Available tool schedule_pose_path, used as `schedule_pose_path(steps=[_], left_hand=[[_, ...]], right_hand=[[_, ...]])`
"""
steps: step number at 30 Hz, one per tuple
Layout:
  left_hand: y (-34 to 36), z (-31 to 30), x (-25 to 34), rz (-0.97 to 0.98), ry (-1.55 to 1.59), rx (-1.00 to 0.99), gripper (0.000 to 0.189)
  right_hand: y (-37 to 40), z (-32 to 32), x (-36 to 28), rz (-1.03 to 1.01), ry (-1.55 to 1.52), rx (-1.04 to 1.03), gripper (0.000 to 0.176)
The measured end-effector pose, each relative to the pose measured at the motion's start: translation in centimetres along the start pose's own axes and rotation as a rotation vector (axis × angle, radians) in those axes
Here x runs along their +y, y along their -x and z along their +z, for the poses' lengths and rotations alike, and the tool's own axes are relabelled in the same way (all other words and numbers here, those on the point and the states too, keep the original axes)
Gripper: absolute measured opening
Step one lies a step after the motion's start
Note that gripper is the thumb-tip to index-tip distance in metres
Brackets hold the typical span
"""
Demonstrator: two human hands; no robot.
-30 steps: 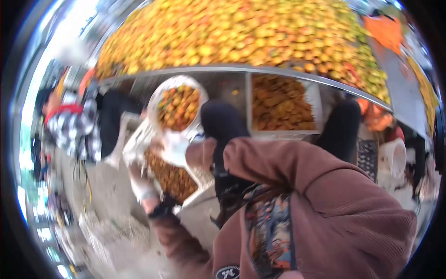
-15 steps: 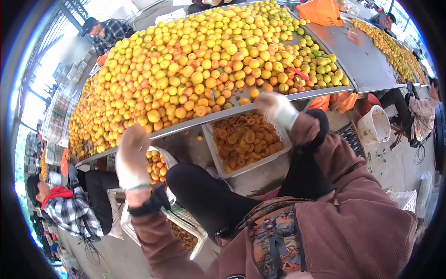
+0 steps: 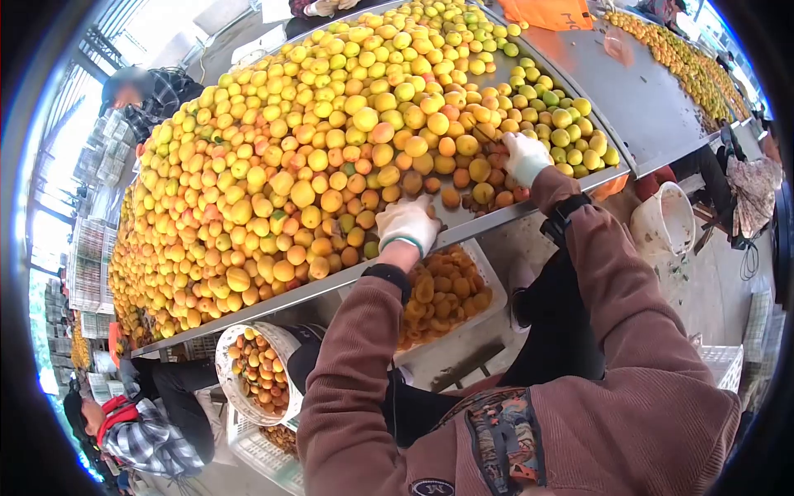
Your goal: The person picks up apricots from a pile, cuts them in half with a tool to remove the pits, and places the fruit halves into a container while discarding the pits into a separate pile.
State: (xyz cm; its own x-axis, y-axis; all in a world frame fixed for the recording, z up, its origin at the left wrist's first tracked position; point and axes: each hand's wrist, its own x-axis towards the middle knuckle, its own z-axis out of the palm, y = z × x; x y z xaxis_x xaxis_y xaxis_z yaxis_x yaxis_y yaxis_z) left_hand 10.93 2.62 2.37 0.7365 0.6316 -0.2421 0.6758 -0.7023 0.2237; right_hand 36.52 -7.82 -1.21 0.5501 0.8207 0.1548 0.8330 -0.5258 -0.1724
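A wide heap of yellow and orange apricots (image 3: 273, 178) covers the metal table (image 3: 314, 291). My left hand (image 3: 407, 223), in a white glove, is at the table's front edge among darker apricots, its fingers curled down. Farther right, my right hand (image 3: 527, 159), also gloved, reaches into the fruit beside the greener apricots (image 3: 571, 124). Its fingers are bent together, and what lies under them is hidden. Below the edge, partly behind my left arm, a white crate (image 3: 496, 291) holds halved apricots (image 3: 451, 285).
A white bucket (image 3: 227, 372) of apricots stands left of my legs, above a pale crate (image 3: 256, 450). Another person (image 3: 153, 430) sits at the left, and one (image 3: 141, 95) is across the table. At right are an orange bag (image 3: 546, 12) and a white bucket (image 3: 666, 219).
Both hands have moved onto the apricots: the left went right to the table edge, the right went up and right. The red object seen among the fruit is now out of sight near my right hand.
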Motion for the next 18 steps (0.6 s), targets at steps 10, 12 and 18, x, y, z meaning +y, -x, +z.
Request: schedule_pose_path(steps=[10, 12, 18], left_hand=[[2.0, -0.8, -2.4, 0.135, 1.476, 0.155, 0.049], [3.7, -1.3, -2.4, 0.158, 1.609, 0.153, 0.05], [5.8, -0.8, -3.7, 0.216, 1.696, 0.125, 0.051]], right_hand=[[6.9, -7.9, -9.4, 0.103, -1.061, -0.382, 0.018], [8.3, -7.1, -10.9, -0.019, -1.274, -0.458, 0.013], [10.2, -3.6, -14.0, -0.173, -1.346, -0.467, 0.017]])
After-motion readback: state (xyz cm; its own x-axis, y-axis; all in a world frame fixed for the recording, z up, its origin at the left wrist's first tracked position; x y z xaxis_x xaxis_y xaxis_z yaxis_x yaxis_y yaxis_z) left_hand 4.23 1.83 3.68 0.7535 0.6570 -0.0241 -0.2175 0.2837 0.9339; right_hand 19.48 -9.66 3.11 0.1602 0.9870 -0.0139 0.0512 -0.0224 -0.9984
